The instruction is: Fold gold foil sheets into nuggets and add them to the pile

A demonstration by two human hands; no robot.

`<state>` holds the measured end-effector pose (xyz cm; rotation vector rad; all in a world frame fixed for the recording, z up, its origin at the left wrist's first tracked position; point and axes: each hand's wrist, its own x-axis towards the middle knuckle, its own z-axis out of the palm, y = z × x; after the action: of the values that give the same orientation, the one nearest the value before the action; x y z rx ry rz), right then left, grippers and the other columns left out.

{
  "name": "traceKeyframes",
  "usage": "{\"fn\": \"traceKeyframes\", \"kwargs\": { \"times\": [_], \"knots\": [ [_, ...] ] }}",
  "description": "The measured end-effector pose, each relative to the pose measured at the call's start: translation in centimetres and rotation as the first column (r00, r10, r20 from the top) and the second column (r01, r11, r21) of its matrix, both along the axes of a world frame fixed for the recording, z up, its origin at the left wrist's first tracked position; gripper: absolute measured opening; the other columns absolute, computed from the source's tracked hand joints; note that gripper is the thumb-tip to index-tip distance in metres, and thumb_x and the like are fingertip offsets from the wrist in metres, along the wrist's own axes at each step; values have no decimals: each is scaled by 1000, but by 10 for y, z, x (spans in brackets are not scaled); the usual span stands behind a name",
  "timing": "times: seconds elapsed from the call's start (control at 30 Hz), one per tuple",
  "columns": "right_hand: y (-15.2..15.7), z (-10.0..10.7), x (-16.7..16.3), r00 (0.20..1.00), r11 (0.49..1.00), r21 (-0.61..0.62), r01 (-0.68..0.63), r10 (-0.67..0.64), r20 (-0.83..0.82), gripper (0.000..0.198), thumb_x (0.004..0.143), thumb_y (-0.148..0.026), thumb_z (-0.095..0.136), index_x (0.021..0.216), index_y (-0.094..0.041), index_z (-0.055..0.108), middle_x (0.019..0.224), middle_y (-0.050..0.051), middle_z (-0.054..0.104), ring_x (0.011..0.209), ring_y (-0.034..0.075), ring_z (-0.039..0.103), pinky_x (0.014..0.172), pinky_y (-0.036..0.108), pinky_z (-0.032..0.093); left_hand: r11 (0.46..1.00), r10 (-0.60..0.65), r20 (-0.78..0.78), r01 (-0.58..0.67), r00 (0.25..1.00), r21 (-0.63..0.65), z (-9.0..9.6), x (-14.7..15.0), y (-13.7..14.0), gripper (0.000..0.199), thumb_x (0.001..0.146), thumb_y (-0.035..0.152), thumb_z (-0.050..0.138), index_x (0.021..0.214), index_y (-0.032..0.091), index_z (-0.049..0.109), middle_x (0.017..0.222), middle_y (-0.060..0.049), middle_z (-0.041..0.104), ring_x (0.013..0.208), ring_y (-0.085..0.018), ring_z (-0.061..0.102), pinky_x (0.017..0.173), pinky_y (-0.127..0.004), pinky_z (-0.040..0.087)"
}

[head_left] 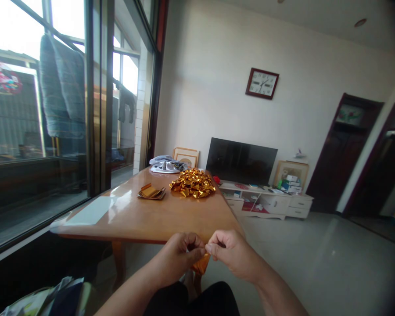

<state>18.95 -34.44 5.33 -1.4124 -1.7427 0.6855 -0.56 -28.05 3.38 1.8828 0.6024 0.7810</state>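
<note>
Both of my hands meet above my lap, just off the near edge of the wooden table (184, 221). My left hand (181, 254) pinches a piece of shiny gold foil paper (201, 264), which hangs below the fingers. Fingertips touching the left ones, my right hand (233, 254) pinches the same foil at its top. The foil's upper edge is hidden behind the fingers. Farther back on the table lies a heap of folded gold foil pieces (193, 183). To its left is a small stack of flat gold foil sheets (150, 192).
Folded clothes (167, 165) lie at the table's far end. A pale sheet (88, 211) is at its left side, by the window. Beyond stand a television (242, 161) and a white cabinet (298, 206). Bags or cloth (49, 298) sit at lower left.
</note>
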Motion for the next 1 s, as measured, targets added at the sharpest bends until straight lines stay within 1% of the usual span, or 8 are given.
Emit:
{"fn": "traceKeyframes", "kwargs": {
  "times": [0.13,0.3,0.4,0.5,0.6,0.7,0.83,1.0],
  "knots": [
    [4,-1,-1,993,1000,-3,-23,22,-117,31,88,-43,64,73,-16,65,65,-1,60,60,12,48,57,24,36,984,-34,109,52,994,-172,0,4,-1,35,82,47,70,80,12,67,66,1,55,59,-9,43,56,-22,32],
    [9,-4,-3,923,1000,-14,19,-23,-385,41,92,-54,57,90,-15,70,75,4,67,68,14,56,67,27,43,860,-35,302,183,953,-477,-7,4,3,34,78,44,77,81,13,64,63,2,53,54,-6,40,53,-19,29],
    [10,-6,-3,892,996,0,87,-78,-445,44,89,-56,59,93,-14,71,78,6,69,71,15,57,68,27,43,798,-5,357,219,934,-562,-13,5,6,32,77,41,78,82,13,64,66,1,55,56,-7,45,54,-19,32],
    [9,-8,-4,875,987,24,156,-127,-467,43,87,-57,61,91,-15,70,77,5,68,72,16,57,70,28,45,771,21,394,236,919,-592,-17,6,7,30,77,39,78,81,13,63,66,1,55,57,-7,47,55,-20,33],
    [6,-11,-9,886,965,119,232,-159,-435,36,88,-53,62,89,-17,68,79,4,66,74,17,57,71,29,46,785,60,418,216,907,-581,-18,9,6,30,79,39,77,80,14,61,68,0,57,58,-8,49,57,-20,35],
    [2,-11,-18,919,912,271,309,-213,-333,26,90,-45,61,90,-19,67,81,4,66,75,18,58,71,29,47,841,122,417,129,901,-526,-17,13,5,31,80,42,75,80,14,61,67,1,57,58,-7,48,58,-20,35],
    [-5,-12,-32,959,861,426,279,-225,-173,17,93,-34,57,91,-21,69,87,7,67,79,20,61,72,31,49,896,200,410,3,890,-444,-15,20,2,35,80,47,74,79,14,61,63,3,54,55,-7,44,55,-19,35],
    [-5,-15,-40,957,819,498,284,-275,-94,18,94,-28,53,94,-22,70,88,8,66,81,21,61,73,32,50,919,262,469,-70,844,-387,-21,28,2,35,77,47,75,84,14,64,79,-4,67,72,-14,61,70,-26,50]
  ]
}}
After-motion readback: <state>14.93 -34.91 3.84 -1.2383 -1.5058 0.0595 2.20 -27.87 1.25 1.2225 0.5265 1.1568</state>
